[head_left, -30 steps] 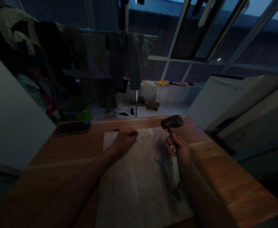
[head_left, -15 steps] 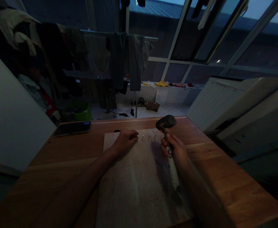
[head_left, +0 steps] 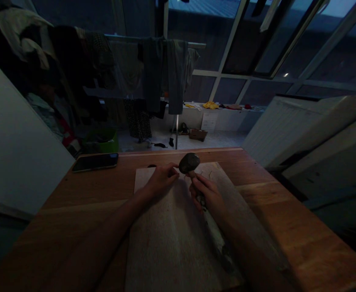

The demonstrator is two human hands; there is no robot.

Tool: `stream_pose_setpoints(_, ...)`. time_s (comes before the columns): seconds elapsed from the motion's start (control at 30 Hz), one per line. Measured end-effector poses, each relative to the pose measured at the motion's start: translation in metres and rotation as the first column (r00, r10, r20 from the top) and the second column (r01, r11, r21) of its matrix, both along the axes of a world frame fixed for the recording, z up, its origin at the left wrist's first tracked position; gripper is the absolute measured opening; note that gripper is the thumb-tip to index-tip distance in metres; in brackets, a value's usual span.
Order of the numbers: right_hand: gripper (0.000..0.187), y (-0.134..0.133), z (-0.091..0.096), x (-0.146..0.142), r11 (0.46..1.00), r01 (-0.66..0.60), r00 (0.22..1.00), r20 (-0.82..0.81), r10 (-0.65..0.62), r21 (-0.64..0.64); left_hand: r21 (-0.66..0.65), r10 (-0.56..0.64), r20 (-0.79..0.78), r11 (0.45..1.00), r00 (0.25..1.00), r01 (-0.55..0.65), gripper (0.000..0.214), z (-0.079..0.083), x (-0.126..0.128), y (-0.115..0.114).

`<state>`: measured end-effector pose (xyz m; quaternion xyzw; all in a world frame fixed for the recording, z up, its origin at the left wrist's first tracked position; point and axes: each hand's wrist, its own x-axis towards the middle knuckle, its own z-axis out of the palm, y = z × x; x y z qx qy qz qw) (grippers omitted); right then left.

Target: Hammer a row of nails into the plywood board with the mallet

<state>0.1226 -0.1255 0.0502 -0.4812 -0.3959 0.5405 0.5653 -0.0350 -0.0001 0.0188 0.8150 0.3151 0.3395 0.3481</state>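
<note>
A hammer (head_left: pixel 189 163) with a dark, blocky head and a worn, pale-patched handle is in my right hand (head_left: pixel 210 194), which wraps round the handle close under the head. The head hovers right beside the fingertips of my left hand (head_left: pixel 162 178). Those fingers are pinched at the far part of a pale wooden board (head_left: pixel 156 243), apparently round a nail that is mostly hidden. Several thin nails (head_left: pixel 210 174) stand in a row along the board's far side; the hammer and my right hand cover some of them.
The board lies on a brown wooden table (head_left: pixel 83 227). A phone (head_left: pixel 95 162) rests at the table's far left, and a small dark round object (head_left: pixel 151 166) sits behind the board. Beyond are hanging clothes (head_left: pixel 153 77), a green basket (head_left: pixel 111 140) and a white appliance (head_left: pixel 281 125).
My right hand has brought the hammer leftward, so its head is now beside my left fingertips. My left hand has stayed at nearly the same spot on the board. The view has shifted slightly.
</note>
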Motion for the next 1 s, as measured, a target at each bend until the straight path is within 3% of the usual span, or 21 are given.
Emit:
stream_pose_setpoints(0.4, 0.038, -0.001, -0.007, -0.004, 0.999, 0.005, 1.000, 0.030, -0.006, 0.048, 0.000, -0.011, 0.036, 1.000, 0.999, 0.011, 0.028, -0.004, 0.001, 0.003)
stream_pose_setpoints(0.57, 0.042, -0.001, -0.003, -0.001, 1.000, -0.028, 0.999, 0.042, 0.028, -0.010, 0.015, -0.015, 0.034, 1.000, 0.999, 0.015, 0.031, -0.004, 0.000, 0.002)
stream_pose_setpoints(0.77, 0.047, -0.004, 0.006, 0.014, 0.983, 0.174, 0.980, -0.109, -0.167, 0.061, 0.031, -0.025, -0.013, 0.999, 1.000, 0.025, 0.036, -0.013, 0.000, 0.006)
stream_pose_setpoints(0.83, 0.044, -0.004, 0.007, 0.021, 0.969, 0.230, 0.966, -0.139, -0.216, 0.090, 0.111, -0.014, -0.032, 0.994, 0.999, 0.018, 0.040, -0.012, -0.001, 0.006)
stream_pose_setpoints(0.9, 0.045, -0.004, 0.008, 0.028, 0.956, 0.270, 0.953, -0.175, -0.248, 0.116, 0.282, 0.001, -0.056, 0.959, 0.998, 0.015, 0.038, -0.006, -0.001, 0.001)
stream_pose_setpoints(1.0, 0.047, -0.004, 0.008, 0.039, 0.948, 0.292, 0.937, -0.238, -0.256, 0.129, 0.581, -0.071, -0.200, 0.795, 0.977, 0.176, 0.019, 0.010, 0.007, -0.019)
